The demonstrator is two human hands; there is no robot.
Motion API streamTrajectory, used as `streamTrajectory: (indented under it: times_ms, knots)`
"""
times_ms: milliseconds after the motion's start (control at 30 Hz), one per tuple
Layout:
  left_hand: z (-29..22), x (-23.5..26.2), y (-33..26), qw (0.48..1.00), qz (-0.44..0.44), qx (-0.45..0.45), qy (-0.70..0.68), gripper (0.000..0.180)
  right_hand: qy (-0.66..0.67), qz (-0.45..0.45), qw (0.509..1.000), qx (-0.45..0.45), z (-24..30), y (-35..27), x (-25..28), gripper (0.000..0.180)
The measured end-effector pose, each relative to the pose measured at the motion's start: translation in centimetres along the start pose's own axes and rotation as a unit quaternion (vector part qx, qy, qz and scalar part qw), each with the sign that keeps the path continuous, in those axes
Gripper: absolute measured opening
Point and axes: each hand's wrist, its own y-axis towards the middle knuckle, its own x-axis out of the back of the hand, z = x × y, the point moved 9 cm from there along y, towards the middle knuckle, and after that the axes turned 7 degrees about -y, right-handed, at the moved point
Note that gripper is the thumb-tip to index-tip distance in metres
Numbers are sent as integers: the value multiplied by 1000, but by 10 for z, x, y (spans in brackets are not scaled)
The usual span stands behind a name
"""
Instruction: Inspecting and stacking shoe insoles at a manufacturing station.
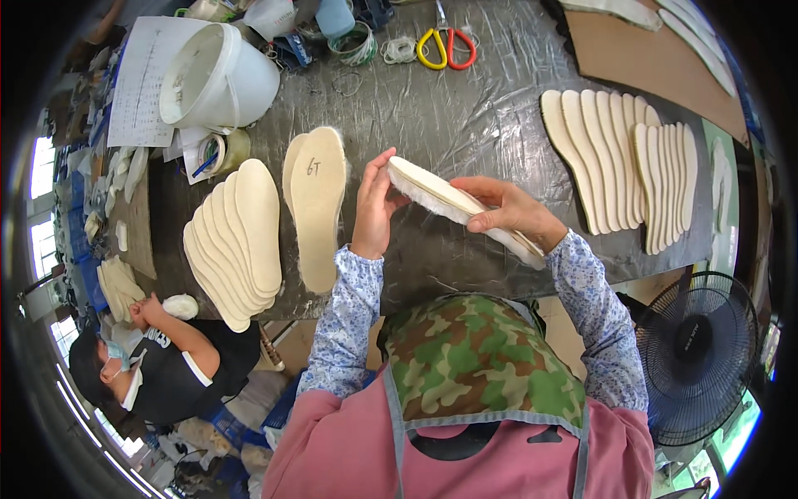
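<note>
Above the dark table, both of my hands hold a cream insole with white fleece on its underside, tilted nearly on edge. It seems to be more than one layer thick, though I cannot tell how many. My left hand grips the upper left end with fingertips and thumb. Around the lower right part my right hand is closed, thumb on the near side. To the left of my left hand lie two overlapping insoles, the top one with a handwritten mark. Further left, several insoles are fanned out.
More insoles stand in two fanned rows on the table's right. Scissors with yellow and red handles lie at the back. A white bucket is back left. A person sits at left; a black fan is at right.
</note>
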Motion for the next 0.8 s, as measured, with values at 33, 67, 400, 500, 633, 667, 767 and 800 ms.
streamTrajectory:
  times_ms: [33, 67, 400, 500, 633, 667, 767, 800]
  knots:
    - [-4, -3, -2, 1000, 7, -13, 8, 46, 11, 0, 1000, 0, 1, -3, -2, 85]
    - [-10, -10, -5, 1000, 13, -19, 6, 46, 23, -2, 1000, -1, -1, -7, -3, 86]
    - [-47, -47, -31, 995, 71, -74, 13, 59, -127, -75, 980, 137, 26, -31, -11, 89]
    - [-55, -62, -36, 993, 84, -82, -23, 61, -175, -133, 959, 181, 34, -39, -16, 95]
    - [-83, -84, -47, 976, 112, -187, -15, 69, -232, -225, 906, 273, 51, -52, -17, 103]
    - [-89, -90, -50, 971, 116, -207, -11, 71, -233, -241, 895, 293, 53, -54, -16, 106]
    - [-104, -103, -57, 965, 115, -237, 17, 64, -268, -268, 863, 334, 65, -62, -20, 113]
    - [-110, -107, -60, 959, 114, -258, 40, 63, -291, -290, 839, 355, 73, -67, -23, 113]
